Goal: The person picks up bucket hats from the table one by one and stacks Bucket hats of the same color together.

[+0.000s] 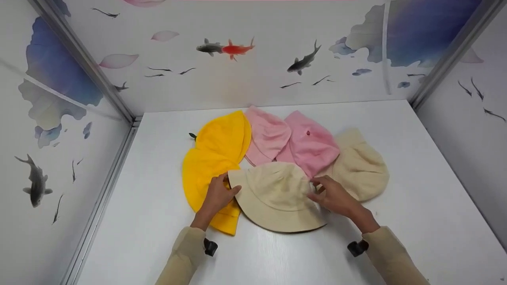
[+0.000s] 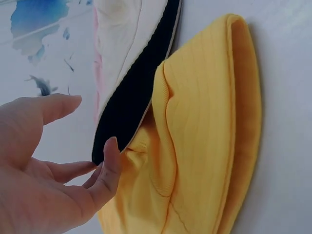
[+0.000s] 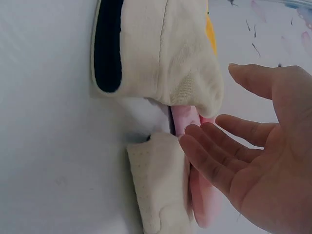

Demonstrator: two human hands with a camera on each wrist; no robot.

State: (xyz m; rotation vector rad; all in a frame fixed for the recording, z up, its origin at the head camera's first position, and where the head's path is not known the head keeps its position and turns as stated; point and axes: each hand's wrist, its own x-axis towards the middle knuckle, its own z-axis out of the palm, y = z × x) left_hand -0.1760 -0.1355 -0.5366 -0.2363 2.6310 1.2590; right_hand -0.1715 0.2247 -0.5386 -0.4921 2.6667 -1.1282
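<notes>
In the head view, a cream bucket hat (image 1: 277, 188) lies folded flat at the front middle, brim toward me. My left hand (image 1: 220, 194) is at its left end. In the left wrist view, the fingers (image 2: 108, 170) touch the corner of the dark-lined brim (image 2: 129, 97), while the thumb stands apart from the cloth. Beneath that end lies a yellow hat (image 1: 206, 178). My right hand (image 1: 336, 198) hovers beside the cream hat's right end with loosely bent fingers. From the right wrist view, nothing is in its grasp and a gap separates the thumb from the fingers.
Behind, overlapping in a fan, are a light pink hat (image 1: 269, 132), a darker pink hat (image 1: 315, 144) and another cream hat (image 1: 362, 170). They lie on a white table (image 1: 158, 146), enclosed by printed panels (image 1: 261, 79) at the back and sides.
</notes>
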